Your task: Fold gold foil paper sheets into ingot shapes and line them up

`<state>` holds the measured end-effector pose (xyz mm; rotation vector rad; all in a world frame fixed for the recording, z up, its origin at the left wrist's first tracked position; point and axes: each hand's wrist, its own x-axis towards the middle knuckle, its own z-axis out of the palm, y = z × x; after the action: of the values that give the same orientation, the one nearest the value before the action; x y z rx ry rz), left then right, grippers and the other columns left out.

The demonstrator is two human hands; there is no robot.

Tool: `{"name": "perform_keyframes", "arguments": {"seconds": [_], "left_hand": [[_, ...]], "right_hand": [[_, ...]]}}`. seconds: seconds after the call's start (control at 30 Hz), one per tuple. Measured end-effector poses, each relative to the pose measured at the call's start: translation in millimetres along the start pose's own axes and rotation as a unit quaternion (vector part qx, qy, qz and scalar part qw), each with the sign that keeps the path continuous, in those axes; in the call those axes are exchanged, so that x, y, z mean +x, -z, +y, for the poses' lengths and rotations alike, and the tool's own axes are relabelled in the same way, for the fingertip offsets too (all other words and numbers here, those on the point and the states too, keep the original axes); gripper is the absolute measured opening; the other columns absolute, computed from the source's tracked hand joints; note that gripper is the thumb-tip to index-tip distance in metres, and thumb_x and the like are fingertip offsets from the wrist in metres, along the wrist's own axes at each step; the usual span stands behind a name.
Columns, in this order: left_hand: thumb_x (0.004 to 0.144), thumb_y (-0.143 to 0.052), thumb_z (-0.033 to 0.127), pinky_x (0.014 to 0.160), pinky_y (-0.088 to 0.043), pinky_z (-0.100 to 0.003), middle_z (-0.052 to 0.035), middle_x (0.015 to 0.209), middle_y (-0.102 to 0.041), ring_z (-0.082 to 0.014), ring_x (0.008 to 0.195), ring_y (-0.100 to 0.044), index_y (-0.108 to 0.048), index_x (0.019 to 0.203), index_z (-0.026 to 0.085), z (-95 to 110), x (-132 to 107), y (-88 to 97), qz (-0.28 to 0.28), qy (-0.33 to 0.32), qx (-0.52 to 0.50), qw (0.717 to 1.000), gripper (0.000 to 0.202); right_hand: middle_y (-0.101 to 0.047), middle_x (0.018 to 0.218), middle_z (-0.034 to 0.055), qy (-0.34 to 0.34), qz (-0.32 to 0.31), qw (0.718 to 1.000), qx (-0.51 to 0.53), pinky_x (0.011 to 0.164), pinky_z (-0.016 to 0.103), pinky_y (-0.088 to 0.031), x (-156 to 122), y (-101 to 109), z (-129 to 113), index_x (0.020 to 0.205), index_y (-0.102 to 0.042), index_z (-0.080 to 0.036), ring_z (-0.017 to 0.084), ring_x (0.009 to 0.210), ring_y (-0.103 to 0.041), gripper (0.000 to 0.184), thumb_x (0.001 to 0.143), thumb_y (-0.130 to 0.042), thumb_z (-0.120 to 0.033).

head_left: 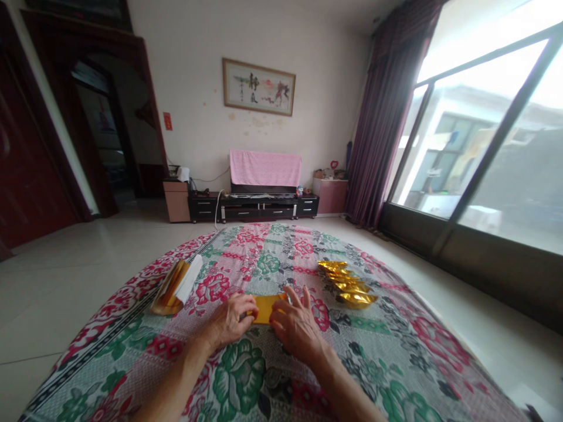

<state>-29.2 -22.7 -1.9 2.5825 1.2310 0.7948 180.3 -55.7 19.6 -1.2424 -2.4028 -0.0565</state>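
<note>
A strip of gold foil paper (263,309) lies flat on the cloth in front of me, between my two hands. My left hand (235,319) is closed on its left end, fingers curled over the edge. On the right end, my right hand (297,322) grips with thumb and fingertips, while other fingers are raised and apart. To the right stand several folded gold foil ingots (358,300) in a row running away from me. At the left lies an opened packet (169,293) with gold sheets inside and a white flap. The paper's two ends are partly hidden by my fingers.
A floral cloth (268,264) covers the round table under my hands. Beyond it stand a low black cabinet (259,209) and a screen draped with a pink cloth (266,168). A large window (484,152) with a purple curtain (378,117) is at the right.
</note>
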Motion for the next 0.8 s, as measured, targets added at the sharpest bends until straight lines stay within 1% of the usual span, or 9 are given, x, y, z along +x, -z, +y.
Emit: {"name": "perform_keyframes", "arguments": {"seconds": [0.07, 0.17, 0.23, 0.33, 0.43, 0.53, 0.63, 0.7, 0.8], "left_hand": [[0.072, -0.055, 0.017, 0.091, -0.04, -0.032, -0.0029, 0.1, -0.064, -0.0171, 0.092, -0.056, -0.067, 0.083, 0.022, 1.8, -0.2, 2.4, -0.006, 0.002, -0.002, 1.0, 0.017], [0.069, -0.058, 0.017, 0.089, -0.04, -0.032, -0.0023, 0.101, -0.063, -0.0175, 0.094, -0.055, -0.067, 0.081, 0.022, 3.4, -0.4, 4.7, -0.014, -0.003, 0.001, 1.0, 0.015], [0.072, -0.056, 0.017, 0.088, -0.041, -0.032, -0.0021, 0.099, -0.063, -0.0173, 0.092, -0.055, -0.067, 0.08, 0.022, 3.2, -0.4, 4.0, -0.015, -0.01, 0.009, 1.0, 0.014], [0.077, -0.052, 0.018, 0.085, -0.042, -0.031, -0.0026, 0.097, -0.064, -0.0171, 0.09, -0.056, -0.067, 0.081, 0.022, 1.7, -0.7, 0.5, 0.001, -0.018, 0.022, 1.0, 0.016], [0.081, -0.048, 0.018, 0.083, -0.042, -0.031, -0.0029, 0.097, -0.065, -0.0166, 0.089, -0.056, -0.067, 0.083, 0.021, 0.8, -1.1, -2.3, 0.017, -0.022, 0.028, 0.999, 0.019], [0.084, -0.045, 0.019, 0.084, -0.043, -0.031, -0.003, 0.097, -0.065, -0.0161, 0.088, -0.056, -0.067, 0.084, 0.021, 0.0, -1.9, -2.9, 0.019, -0.03, 0.032, 0.999, 0.022], [0.078, -0.055, 0.025, 0.083, -0.044, -0.032, -0.0044, 0.098, -0.064, -0.0186, 0.091, -0.054, -0.067, 0.086, 0.021, -0.8, -2.6, -3.2, 0.032, -0.04, 0.041, 0.998, 0.015], [0.073, -0.06, 0.022, 0.084, -0.044, -0.034, -0.0048, 0.099, -0.062, -0.02, 0.094, -0.052, -0.067, 0.089, 0.021, 0.2, -2.6, -3.6, 0.052, -0.049, 0.048, 0.996, 0.017], [0.074, -0.055, 0.014, 0.085, -0.043, -0.034, -0.004, 0.097, -0.061, -0.0191, 0.095, -0.051, -0.067, 0.085, 0.021, 4.7, -1.7, -4.5, 0.068, -0.071, 0.053, 0.994, 0.018]], "right_hand": [[-0.064, 0.093, -0.0009, -0.001, -0.007, 1.0, 0.01, 0.1, 0.056, 0.003, -0.8, 1.0, -0.3, 0.085, -0.064, -0.029, 0.026, 0.126, -0.025, 0.014, 0.081, -0.052, -0.022], [-0.065, 0.092, -0.001, -0.004, -0.015, 1.0, 0.02, 0.1, 0.056, 0.0, -0.9, 1.7, -1.1, 0.085, -0.063, -0.029, 0.027, 0.125, -0.027, 0.016, 0.08, -0.051, -0.02], [-0.065, 0.089, -0.0003, -0.009, -0.017, 1.0, 0.017, 0.1, 0.056, -0.002, -0.6, 1.4, -2.2, 0.086, -0.063, -0.029, 0.027, 0.123, -0.029, 0.018, 0.081, -0.049, -0.018], [-0.064, 0.086, 0.001, -0.015, -0.011, 1.0, 0.006, 0.1, 0.055, -0.003, -0.7, 0.4, -4.5, 0.089, -0.062, -0.028, 0.026, 0.123, -0.03, 0.021, 0.082, -0.046, -0.016], [-0.063, 0.086, 0.0012, -0.02, -0.003, 1.0, 0.002, 0.101, 0.054, -0.003, -1.2, -0.9, -6.3, 0.091, -0.06, -0.027, 0.026, 0.122, -0.031, 0.018, 0.08, -0.049, -0.017], [-0.063, 0.084, 0.0007, -0.024, 0.0, 1.0, 0.001, 0.101, 0.053, -0.004, -1.0, -2.9, -6.7, 0.085, -0.06, -0.026, 0.025, 0.121, -0.033, 0.013, 0.081, -0.05, -0.02], [-0.063, 0.079, 0.0008, -0.029, 0.003, 1.0, -0.008, 0.102, 0.052, -0.003, -0.5, -5.0, -6.6, 0.078, -0.059, -0.023, 0.025, 0.121, -0.034, 0.018, 0.084, -0.044, -0.017], [-0.063, 0.077, 0.0009, -0.03, 0.007, 0.999, -0.01, 0.103, 0.051, -0.001, -0.6, -5.4, -6.7, 0.078, -0.058, -0.023, 0.024, 0.122, -0.033, 0.018, 0.084, -0.043, -0.017], [-0.062, 0.076, 0.0007, -0.026, 0.012, 1.0, -0.008, 0.104, 0.05, 0.002, -1.6, -4.6, -6.9, 0.077, -0.058, -0.022, 0.023, 0.121, -0.035, 0.016, 0.084, -0.044, -0.017]]}}
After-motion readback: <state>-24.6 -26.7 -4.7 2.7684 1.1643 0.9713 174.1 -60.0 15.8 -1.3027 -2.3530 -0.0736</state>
